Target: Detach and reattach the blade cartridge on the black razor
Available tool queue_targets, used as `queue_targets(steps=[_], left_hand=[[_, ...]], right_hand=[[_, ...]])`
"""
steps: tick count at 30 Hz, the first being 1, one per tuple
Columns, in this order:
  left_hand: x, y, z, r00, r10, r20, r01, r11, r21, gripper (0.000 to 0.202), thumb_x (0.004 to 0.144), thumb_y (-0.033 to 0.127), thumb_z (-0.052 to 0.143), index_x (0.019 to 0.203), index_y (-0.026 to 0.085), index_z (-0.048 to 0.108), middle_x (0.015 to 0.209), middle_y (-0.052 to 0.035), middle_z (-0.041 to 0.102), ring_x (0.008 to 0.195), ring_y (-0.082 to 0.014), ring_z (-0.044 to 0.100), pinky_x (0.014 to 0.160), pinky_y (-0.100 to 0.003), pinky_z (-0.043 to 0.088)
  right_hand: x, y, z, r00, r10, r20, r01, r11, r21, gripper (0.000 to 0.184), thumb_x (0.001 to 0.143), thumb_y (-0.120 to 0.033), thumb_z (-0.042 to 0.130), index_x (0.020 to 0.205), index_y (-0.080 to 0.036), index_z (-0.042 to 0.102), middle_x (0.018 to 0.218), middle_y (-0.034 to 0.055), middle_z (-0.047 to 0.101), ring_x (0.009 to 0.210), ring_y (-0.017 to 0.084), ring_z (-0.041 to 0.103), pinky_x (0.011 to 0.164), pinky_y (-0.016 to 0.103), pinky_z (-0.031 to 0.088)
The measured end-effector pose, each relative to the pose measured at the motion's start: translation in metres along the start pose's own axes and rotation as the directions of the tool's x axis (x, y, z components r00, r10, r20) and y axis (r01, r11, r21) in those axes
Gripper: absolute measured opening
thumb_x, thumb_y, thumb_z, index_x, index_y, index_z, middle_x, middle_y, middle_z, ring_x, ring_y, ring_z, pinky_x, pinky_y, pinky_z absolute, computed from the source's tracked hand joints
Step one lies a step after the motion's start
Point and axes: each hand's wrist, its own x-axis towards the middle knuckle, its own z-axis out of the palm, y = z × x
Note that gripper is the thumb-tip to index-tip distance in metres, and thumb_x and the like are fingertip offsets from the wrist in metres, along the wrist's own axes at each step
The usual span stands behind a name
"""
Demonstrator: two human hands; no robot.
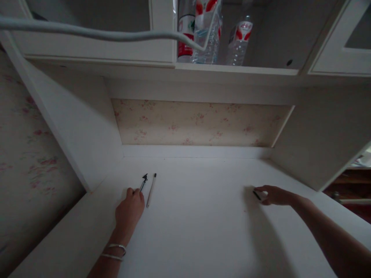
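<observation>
My left hand, with two silver bangles at the wrist, is closed on a slim dark stick-like tool with a black, angled head; its kind is unclear. Just right of that hand, a thin pale pen-like stick with a dark tip lies on the white desktop. Far over on the right, my right hand pinches a small black and white object low over the desktop. The fingers partly cover it, so I cannot tell what it is.
Overhead runs a white cabinet shelf holding several plastic bottles with red and white labels. A pale cable crosses in front of it. White side panels flank the desktop, and floral wallpaper covers the back.
</observation>
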Motion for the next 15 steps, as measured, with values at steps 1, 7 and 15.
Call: queue_targets(steps=[1, 7, 15], left_hand=[[-0.001, 0.002, 0.0, 1.0, 0.025, -0.01, -0.025, 1.0, 0.0, 0.04, 0.094, 0.033, 0.025, 0.108, 0.018, 0.06, 0.104, -0.011, 0.054, 0.067, -0.0183, 0.064, 0.057, -0.028, 0.044], [-0.011, 0.017, 0.002, 0.989, 0.149, -0.011, -0.149, 0.988, -0.041, 0.041, 0.095, 0.034, 0.024, 0.098, 0.021, 0.063, 0.104, -0.0091, 0.058, 0.072, -0.0181, 0.063, 0.062, -0.028, 0.046], [-0.015, 0.022, 0.005, 0.982, 0.185, 0.041, -0.179, 0.977, -0.111, 0.037, 0.094, 0.034, 0.03, 0.108, 0.019, 0.061, 0.109, -0.0119, 0.06, 0.077, -0.0199, 0.064, 0.065, -0.03, 0.048]], right_hand=[[0.002, 0.002, 0.003, 0.997, -0.017, 0.081, 0.016, 1.0, 0.024, 0.039, 0.045, -0.007, 0.068, 0.08, -0.024, 0.076, 0.078, 0.004, 0.073, 0.066, 0.019, 0.066, 0.06, 0.022, 0.047], [0.008, 0.007, 0.009, 0.96, -0.06, 0.274, 0.043, 0.997, 0.068, 0.038, 0.054, -0.013, 0.068, 0.091, -0.02, 0.074, 0.095, 0.0088, 0.071, 0.084, 0.024, 0.065, 0.071, 0.027, 0.046], [0.003, -0.087, 0.023, 0.917, -0.248, 0.312, 0.232, 0.969, 0.087, 0.025, 0.075, -0.027, 0.058, 0.095, -0.02, 0.071, 0.083, 0.0068, 0.071, 0.067, 0.019, 0.062, 0.064, 0.027, 0.043]])
